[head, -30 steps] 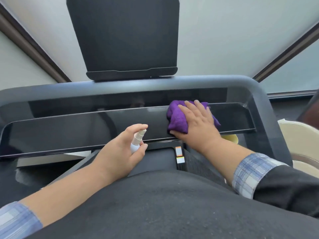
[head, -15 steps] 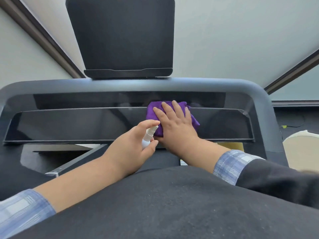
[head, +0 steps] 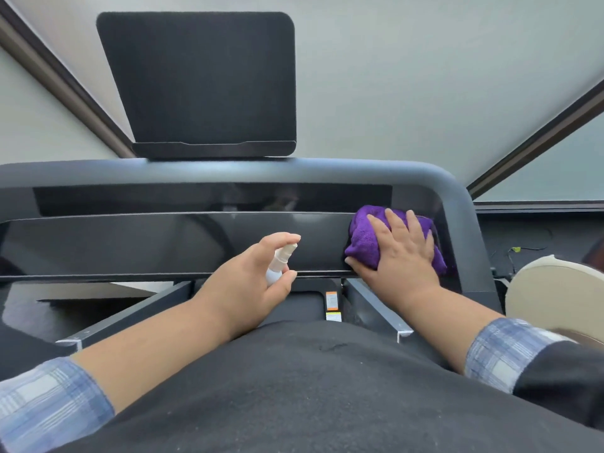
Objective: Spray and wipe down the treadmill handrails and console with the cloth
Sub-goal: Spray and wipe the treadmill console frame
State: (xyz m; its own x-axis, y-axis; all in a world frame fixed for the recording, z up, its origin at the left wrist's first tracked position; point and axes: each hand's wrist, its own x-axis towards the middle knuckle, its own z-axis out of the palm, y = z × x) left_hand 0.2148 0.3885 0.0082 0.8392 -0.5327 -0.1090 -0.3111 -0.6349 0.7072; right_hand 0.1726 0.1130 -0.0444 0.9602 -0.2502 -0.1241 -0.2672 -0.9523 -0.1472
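Now our right hand (head: pixel 400 256) has carried the cloth (head: pixel 361 235) from the middle of the console (head: pixel 163 243) out to its right end, close to where the frame (head: pixel 457 204) curves down. Half a second back the cloth sat near the centre, and a second back a little right of centre, so we are sweeping side to side along the glossy panel. We judge the right portion of the console is getting its pass, while the left stretch and the handrails may yet need wiping.

Our right grip lies flat, fingers spread and straight, pressing the cloth against the panel. Our left hand (head: pixel 248 279) has stayed near the console's lower edge, its grip curled round the small white bottle (head: pixel 277 263), forefinger over the nozzle, thumb below.

The cloth is purple, bunched into a thick wad, its weave showing to the left of our fingers. The console is dark and reflective; we cannot tell whether spray remains on it.
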